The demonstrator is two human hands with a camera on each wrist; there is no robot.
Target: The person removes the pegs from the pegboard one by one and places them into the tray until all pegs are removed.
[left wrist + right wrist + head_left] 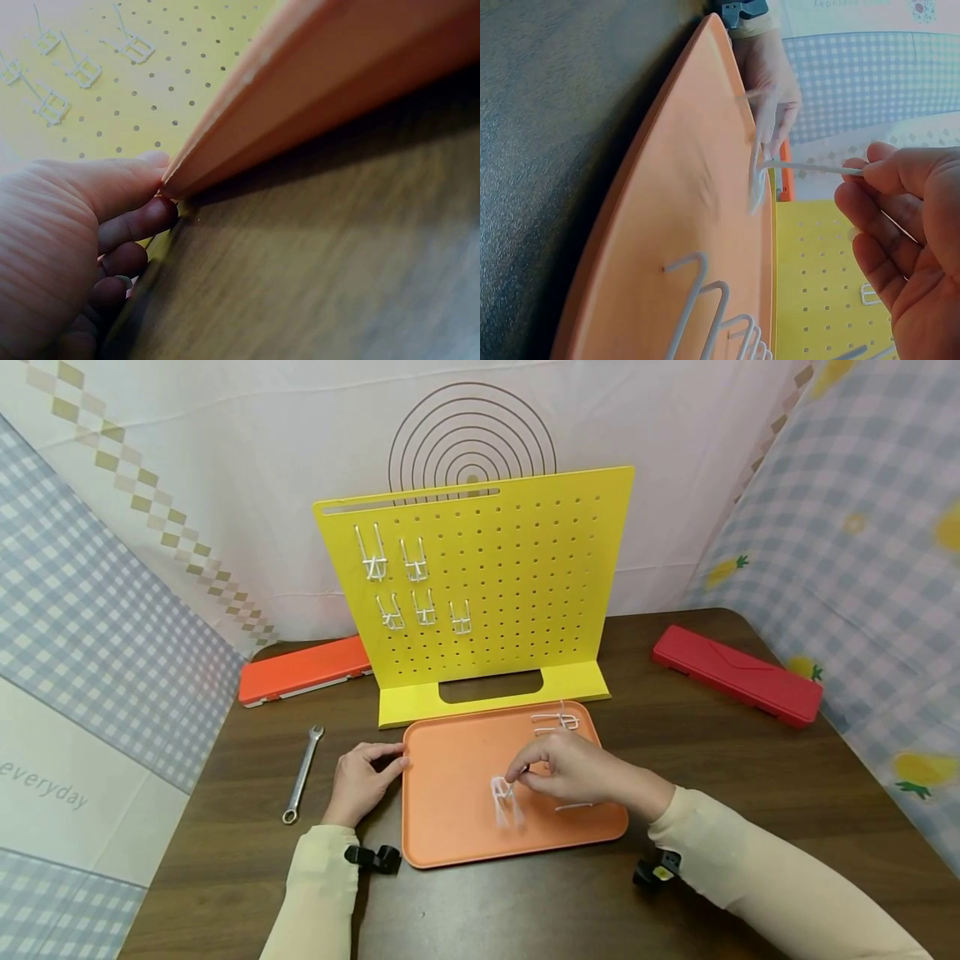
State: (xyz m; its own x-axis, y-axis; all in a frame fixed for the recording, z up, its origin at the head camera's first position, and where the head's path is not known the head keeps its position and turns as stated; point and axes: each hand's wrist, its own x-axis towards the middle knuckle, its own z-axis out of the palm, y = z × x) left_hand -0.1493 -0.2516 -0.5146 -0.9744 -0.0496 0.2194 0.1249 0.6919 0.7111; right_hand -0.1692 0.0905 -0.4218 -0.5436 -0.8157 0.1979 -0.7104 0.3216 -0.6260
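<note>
My right hand (570, 768) pinches one end of a white wire pegboard hook (501, 790) between thumb and fingertips, holding it over the orange tray (450, 760). The hook's prongs look blurred. More white hooks (694, 300) lie in the tray near its right side, partly hidden under the right hand in the head view. At the tray's left rim, my left hand (363, 783) grips the edge between thumb and index finger, as the left wrist view shows. Behind the tray stands a yellow pegboard (525, 577) with several white hooks (423, 608) hung on its left part.
A wrench (303, 774) lies on the brown table (480, 910) left of the tray. An orange-red case (300, 672) sits partly behind the pegboard's left side, and a red case (738, 675) rests at the right. Patterned cloth hangs behind and at the sides.
</note>
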